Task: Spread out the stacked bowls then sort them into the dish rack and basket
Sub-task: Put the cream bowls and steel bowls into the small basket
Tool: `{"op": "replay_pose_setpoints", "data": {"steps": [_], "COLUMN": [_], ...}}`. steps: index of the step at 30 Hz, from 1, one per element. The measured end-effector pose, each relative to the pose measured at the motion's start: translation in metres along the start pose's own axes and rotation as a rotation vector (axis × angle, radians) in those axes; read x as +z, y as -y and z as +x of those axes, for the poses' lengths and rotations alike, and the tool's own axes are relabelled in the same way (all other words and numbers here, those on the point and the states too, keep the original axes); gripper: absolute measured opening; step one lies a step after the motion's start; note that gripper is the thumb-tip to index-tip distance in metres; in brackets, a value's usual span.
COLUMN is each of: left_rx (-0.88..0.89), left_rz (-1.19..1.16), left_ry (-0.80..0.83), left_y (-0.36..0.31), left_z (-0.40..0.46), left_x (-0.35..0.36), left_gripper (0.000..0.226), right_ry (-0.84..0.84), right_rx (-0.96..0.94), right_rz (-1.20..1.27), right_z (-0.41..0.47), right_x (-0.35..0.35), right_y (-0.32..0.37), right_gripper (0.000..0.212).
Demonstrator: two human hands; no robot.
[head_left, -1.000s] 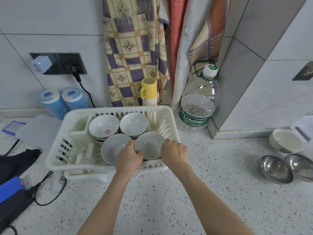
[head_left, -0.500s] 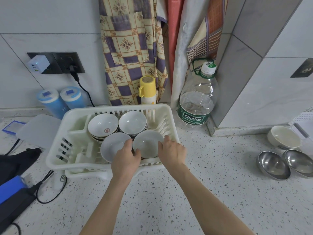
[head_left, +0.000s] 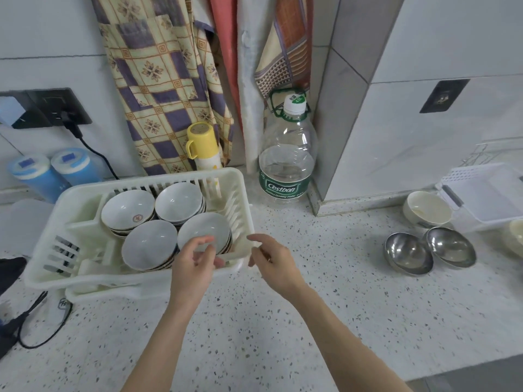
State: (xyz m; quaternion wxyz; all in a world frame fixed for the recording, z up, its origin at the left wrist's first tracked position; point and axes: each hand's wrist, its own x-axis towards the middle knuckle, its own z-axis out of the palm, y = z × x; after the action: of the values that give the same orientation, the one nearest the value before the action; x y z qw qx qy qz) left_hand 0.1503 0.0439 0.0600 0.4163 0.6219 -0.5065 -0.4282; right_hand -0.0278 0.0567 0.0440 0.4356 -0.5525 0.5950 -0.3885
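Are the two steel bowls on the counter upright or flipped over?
Upright. Both steel bowls sit side by side on the counter, shiny hollows facing up, rims touching or nearly so. Neither visibly holds anything.

A speckled terrazzo desk (head_left: 283,335) meets white tiled walls (head_left: 56,38) bearing a black socket (head_left: 60,107), with patterned cloths (head_left: 158,80) hanging in the corner.

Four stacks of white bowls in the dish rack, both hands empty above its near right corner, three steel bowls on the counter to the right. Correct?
Not quite: the head view shows two steel bowls on the counter, not three; the bowl behind them is cream ceramic. The rest holds: four stacks of white bowls sit in the dish rack, and the left hand and right hand are empty above its near right corner.
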Motion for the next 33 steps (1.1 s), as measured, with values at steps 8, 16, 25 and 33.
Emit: {"op": "replay_pose_setpoints", "data": {"steps": [8,16,25,33], "left_rx": [-0.030,-0.193,-0.256,-0.230], "left_rz": [-0.074,-0.168,-0.080,0.014], "left_ry": [0.012,0.074,0.321,0.518], "left_y": [-0.016,-0.043,-0.065,-0.067], "left_z": [-0.048,-0.122,-0.161,-0.167], "left_x": [0.117,0.279,0.388,0.444], "left_gripper": [0.009,0.011,0.011,0.012], "right_ry": [-0.024,-0.154,-0.408,-0.606], "right_rx": [0.137,0.203,0.239,0.268], "right_rz": [0.097,0.134,0.247,0.378], "right_z": [-0.047,-0.094,-0.121,-0.137], "right_x": [-0.117,-0.282,-0.385,-0.433], "right_y": [-0.054,-0.101,-0.132,-0.158], "right_gripper": [0.029,0.025,0.019,0.023]}}
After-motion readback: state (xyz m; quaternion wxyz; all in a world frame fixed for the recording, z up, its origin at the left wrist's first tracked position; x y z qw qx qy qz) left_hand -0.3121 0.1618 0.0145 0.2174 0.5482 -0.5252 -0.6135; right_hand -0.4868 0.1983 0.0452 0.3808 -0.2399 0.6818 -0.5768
